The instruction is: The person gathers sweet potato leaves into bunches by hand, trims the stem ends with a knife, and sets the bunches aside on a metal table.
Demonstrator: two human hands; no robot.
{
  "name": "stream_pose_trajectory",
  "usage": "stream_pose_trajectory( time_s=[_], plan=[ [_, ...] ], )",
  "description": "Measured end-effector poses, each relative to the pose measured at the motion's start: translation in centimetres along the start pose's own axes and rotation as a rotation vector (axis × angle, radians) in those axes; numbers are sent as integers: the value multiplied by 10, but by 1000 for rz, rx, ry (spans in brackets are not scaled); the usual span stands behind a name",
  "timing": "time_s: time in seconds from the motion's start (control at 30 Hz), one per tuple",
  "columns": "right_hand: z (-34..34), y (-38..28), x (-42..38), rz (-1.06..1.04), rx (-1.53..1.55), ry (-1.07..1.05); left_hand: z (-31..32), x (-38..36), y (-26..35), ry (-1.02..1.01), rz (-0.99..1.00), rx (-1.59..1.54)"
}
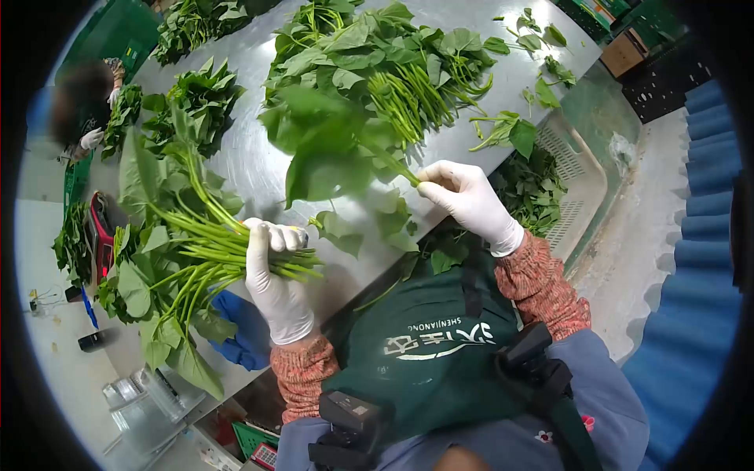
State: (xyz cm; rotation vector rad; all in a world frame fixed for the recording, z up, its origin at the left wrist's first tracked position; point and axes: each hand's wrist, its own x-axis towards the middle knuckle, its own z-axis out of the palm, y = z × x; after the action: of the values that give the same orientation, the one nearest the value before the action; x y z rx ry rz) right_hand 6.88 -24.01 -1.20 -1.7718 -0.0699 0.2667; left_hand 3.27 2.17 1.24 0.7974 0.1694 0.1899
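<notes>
Head view, left to right: left hand, gloved, fist wrapped round the stems of a leafy green bunch, held just above the steel table; right hand, gloved, fingertips pinching one blurred sprig by its stem, lifted between the bunch and the loose pile of greens farther back. Risks, judged from this: stems slipping from a loosened fist and fanning out; thin pinched stem snapping or dropping; leaves bruising under a hard squeeze; sprig falling toward the white crate at the table's right edge.
</notes>
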Motion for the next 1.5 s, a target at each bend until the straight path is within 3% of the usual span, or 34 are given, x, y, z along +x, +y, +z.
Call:
stream_pose_trajectory(
  time_s=[0.07,0.1,0.13,0.17,0.27,0.37,0.5,0.6,0.73,0.83,0.9,1.07,1.1,1.13,1.17,1.2,1.27,1.33,1.37,1.47,1.5],
  plan=[
    [6,-18,-6,54,65,7,-1,-1,-11,66,-69,-25],
    [12,-13,-7,-130,-7,48,4,-5,-16,86,-102,25],
    [24,-17,-11,-191,254,23,7,-8,-21,109,-130,78],
    [30,-22,-13,-223,221,19,10,-13,-29,168,-169,149],
    [47,-32,-13,-391,77,22,19,-21,-41,15,-329,-29],
    [65,-28,-13,-522,-52,28,22,-22,-49,-154,-184,61],
    [67,-34,-22,-404,-143,-9,13,-22,-49,-197,-232,28],
    [69,-29,-20,67,505,-212,16,-23,-48,-161,-287,-5],
    [55,-38,-19,315,593,-343,24,-25,-45,-78,-355,43],
    [60,-28,-19,271,557,-288,12,-25,-46,-122,-471,-3],
    [66,-28,-19,279,587,-250,2,-26,-56,-106,-434,-39],
    [83,-17,-24,74,645,-59,-13,-23,-69,-206,-338,-226],
    [83,-17,-26,14,592,-29,27,-26,-44,49,-412,-54],
    [82,-16,-28,-47,538,2,24,-25,-51,48,-229,50],
    [83,-9,-31,12,730,37,23,-22,-48,81,-226,91],
    [83,-9,-29,-120,797,137,21,-18,-42,114,-224,131],
    [62,-8,-20,-211,1108,134,6,-4,-41,161,-135,20],
    [40,7,-9,-149,1441,-11,9,-5,-34,141,-86,44],
    [37,12,-6,-141,1401,-36,11,-7,-30,108,-116,56],
    [43,-10,-14,-105,510,41,12,-12,-28,-38,-231,84],
    [53,-29,-13,-56,455,61,5,-10,-29,-109,-278,91]
  ],
)
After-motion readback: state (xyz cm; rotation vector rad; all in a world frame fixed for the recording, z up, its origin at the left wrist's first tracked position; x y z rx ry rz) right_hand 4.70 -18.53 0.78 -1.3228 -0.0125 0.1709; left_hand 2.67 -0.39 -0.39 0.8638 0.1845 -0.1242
